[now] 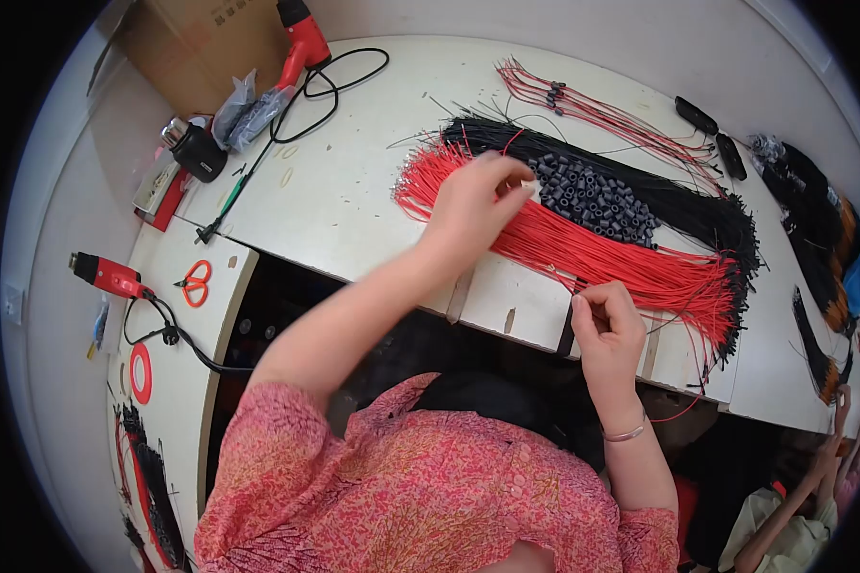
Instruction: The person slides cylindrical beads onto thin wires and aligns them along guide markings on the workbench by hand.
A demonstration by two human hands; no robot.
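My left hand (478, 205) reaches over the bundle of red wires (602, 258), at the edge of a pile of small dark grey tubes (592, 199). Its fingers are bent, and a gap shows between thumb and fingertips. Near the front table edge, my right hand (610, 320) is pinched closed on what looks like a thin wire end; the fingers partly hide it. Behind the tubes, a bundle of black wires (678, 191) runs along the red one.
More red wires (597, 119) lie at the back, near two black objects (696, 115). At left are heat guns (306, 43) (110, 275), a dark flask (196, 151), scissors (196, 284) and a tape roll (140, 372). Another person's arm (812, 477) shows at lower right.
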